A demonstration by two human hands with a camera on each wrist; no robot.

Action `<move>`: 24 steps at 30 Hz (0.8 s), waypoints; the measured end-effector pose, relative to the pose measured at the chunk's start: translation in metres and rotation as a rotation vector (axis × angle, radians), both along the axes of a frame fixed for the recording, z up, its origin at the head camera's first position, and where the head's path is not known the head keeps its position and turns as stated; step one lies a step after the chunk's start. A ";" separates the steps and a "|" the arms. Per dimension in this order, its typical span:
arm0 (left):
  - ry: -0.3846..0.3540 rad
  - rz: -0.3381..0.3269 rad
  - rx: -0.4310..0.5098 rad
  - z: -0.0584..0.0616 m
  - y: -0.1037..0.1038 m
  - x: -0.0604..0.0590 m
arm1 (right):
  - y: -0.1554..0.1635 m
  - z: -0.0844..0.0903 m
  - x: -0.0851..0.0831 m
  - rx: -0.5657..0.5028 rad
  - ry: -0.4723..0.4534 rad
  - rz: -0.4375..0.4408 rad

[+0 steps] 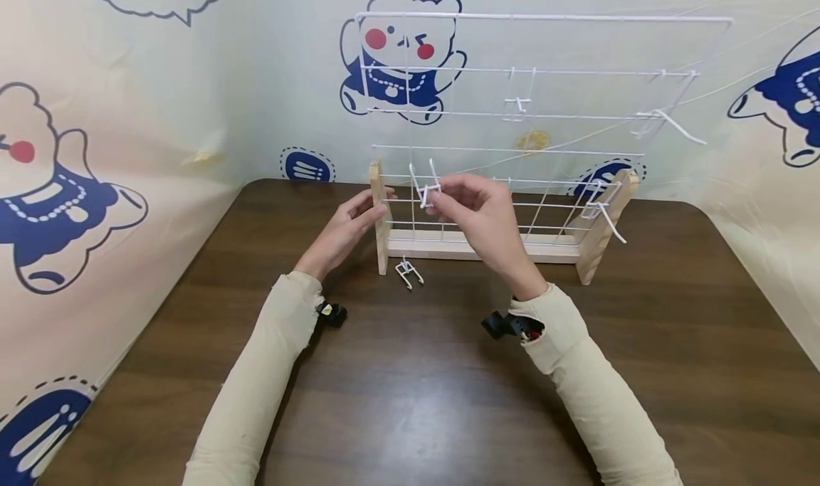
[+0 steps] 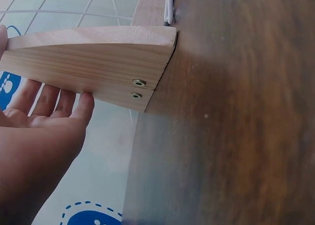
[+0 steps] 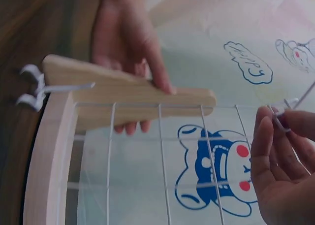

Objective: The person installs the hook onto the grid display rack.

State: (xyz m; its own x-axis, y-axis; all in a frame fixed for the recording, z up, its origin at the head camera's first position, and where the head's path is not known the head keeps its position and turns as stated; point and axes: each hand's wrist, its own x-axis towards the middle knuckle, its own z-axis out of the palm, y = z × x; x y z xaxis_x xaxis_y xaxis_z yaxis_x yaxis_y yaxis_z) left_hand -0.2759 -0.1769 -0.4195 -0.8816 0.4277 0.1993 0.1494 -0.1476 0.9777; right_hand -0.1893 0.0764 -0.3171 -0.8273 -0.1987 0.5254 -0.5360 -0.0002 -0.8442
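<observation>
While bracing the pale wooden left upright point(image 1: 381, 208) of the white wire grid rack point(image 1: 512, 116), left hand point(image 1: 346, 226) laid flat against the post's outer face, fingers point(image 2: 49, 99) straight and thumb over the top edge. Seen from the left wrist, two small metal screw heads point(image 2: 138, 87) near the post's foot, where it meets the dark brown wooden table point(image 1: 410, 372).

Just right of that same upright, right hand point(image 1: 480, 212) raised in front of the rack's lower wires, thumb and fingertips point(image 3: 266, 131) pinching a small white wire hook point(image 1: 426, 187), held close against the grid. Whether the hook already touches a wire cannot be told.

On the table directly in front of the rack's wooden base rail point(image 1: 480, 247), near the left upright, a second loose white wire hook point(image 1: 408, 272). Higher on the rack and toward its right side, several more white hooks hung on the wires, one long one point(image 1: 679, 127) near the upper right corner and another point(image 1: 608, 219) beside the right wooden upright point(image 1: 602, 230).

Behind the rack, a pale backdrop point(image 1: 192, 116) printed with cartoon bears in blue dresses. Cream sleeves over both forearms.
</observation>
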 end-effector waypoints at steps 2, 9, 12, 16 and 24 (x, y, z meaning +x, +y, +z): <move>0.002 0.004 -0.014 0.000 0.000 0.000 | -0.005 0.003 -0.005 -0.048 0.002 -0.010; -0.002 0.002 -0.019 0.001 0.000 0.000 | -0.020 0.017 -0.020 -0.222 0.016 -0.018; 0.003 0.002 -0.022 0.002 0.000 0.000 | -0.026 0.030 -0.027 -0.288 0.037 -0.017; 0.015 -0.006 -0.029 0.003 0.002 -0.001 | -0.032 0.048 -0.033 -0.351 0.069 -0.022; 0.016 0.010 -0.045 0.000 0.000 0.000 | -0.039 0.066 -0.046 -0.387 0.056 -0.052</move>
State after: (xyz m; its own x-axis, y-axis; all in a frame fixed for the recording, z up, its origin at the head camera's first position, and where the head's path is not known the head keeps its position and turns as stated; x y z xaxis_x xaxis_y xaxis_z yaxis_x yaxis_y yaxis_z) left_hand -0.2763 -0.1772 -0.4192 -0.8829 0.4276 0.1941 0.1662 -0.1020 0.9808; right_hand -0.2355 0.0373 -0.2512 -0.7988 0.0648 0.5980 -0.5892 -0.2843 -0.7563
